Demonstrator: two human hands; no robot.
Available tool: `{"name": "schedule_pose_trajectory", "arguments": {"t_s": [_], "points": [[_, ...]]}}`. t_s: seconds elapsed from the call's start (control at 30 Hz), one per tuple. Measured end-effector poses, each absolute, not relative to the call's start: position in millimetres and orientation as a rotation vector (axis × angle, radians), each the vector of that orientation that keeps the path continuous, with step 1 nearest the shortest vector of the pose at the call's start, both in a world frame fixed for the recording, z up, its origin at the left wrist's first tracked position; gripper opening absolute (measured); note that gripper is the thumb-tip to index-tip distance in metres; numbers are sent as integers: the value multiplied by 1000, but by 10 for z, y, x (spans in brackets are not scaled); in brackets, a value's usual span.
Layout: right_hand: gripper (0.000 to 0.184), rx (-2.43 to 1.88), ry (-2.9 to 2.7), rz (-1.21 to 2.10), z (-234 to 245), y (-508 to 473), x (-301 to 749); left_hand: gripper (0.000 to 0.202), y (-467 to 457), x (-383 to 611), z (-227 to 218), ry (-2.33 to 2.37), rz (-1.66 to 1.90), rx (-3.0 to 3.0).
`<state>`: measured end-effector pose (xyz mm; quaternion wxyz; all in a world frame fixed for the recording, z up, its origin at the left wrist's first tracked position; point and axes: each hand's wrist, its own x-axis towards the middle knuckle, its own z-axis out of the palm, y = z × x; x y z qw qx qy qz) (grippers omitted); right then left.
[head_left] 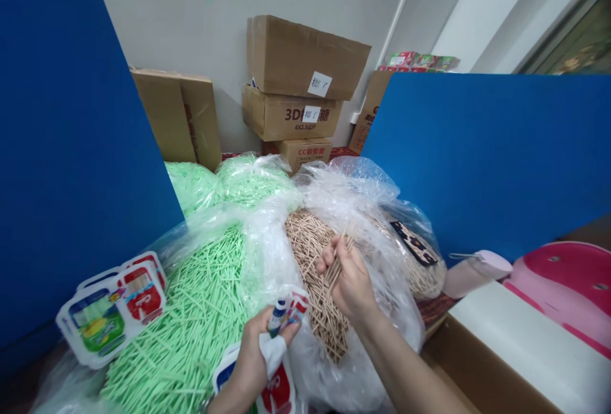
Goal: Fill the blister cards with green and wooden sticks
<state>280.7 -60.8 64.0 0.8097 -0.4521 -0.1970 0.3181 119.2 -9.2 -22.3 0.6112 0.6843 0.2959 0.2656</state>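
Right hand: fingers curled closed around a small bunch of brown sticks, tips poking out above the fist. Long axis of the bunch runs steeply up the view, upper ends leaning right. Left hand: thumb and fingers pinched together on small printed pieces, blue and red, with a white scrap against the thumb. Exact count of pieces not readable.

Key relation: the bunch lies up and to the right of the left fingers, a short gap between, the two hands apart. Right hand is the nearer to the loose brown sticks, which spread directly below and to the left of its fingers, lying in mixed directions. Contact between fist and pile cannot be told.

Around the hands: a printed pack under the left hand, partly covered by it. Green sticks heaped to its left, clear plastic rucked up between the two heaps. More printed packs overlap at the left edge of the green heap.

Farther out: blue panels either side; stacked cardboard boxes against the wall; white board at lower right, pink tub beyond.
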Motion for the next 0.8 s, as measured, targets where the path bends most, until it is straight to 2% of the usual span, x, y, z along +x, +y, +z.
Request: {"name": "schedule_pose_trajectory", "arguments": {"t_s": [0.17, 0.37, 0.8], "points": [[19, -969, -636, 456, 767, -494, 2593, 17, -94, 1267, -174, 722, 695, 1780], [15, -1040, -799, 412, 617, -490, 2495, 19, -113, 1266, -183, 728, 713, 1809], [30, -1532, -960, 367, 274, -734, 2479, 21, -46, 1408, 68, 625, 875, 1932]]}}
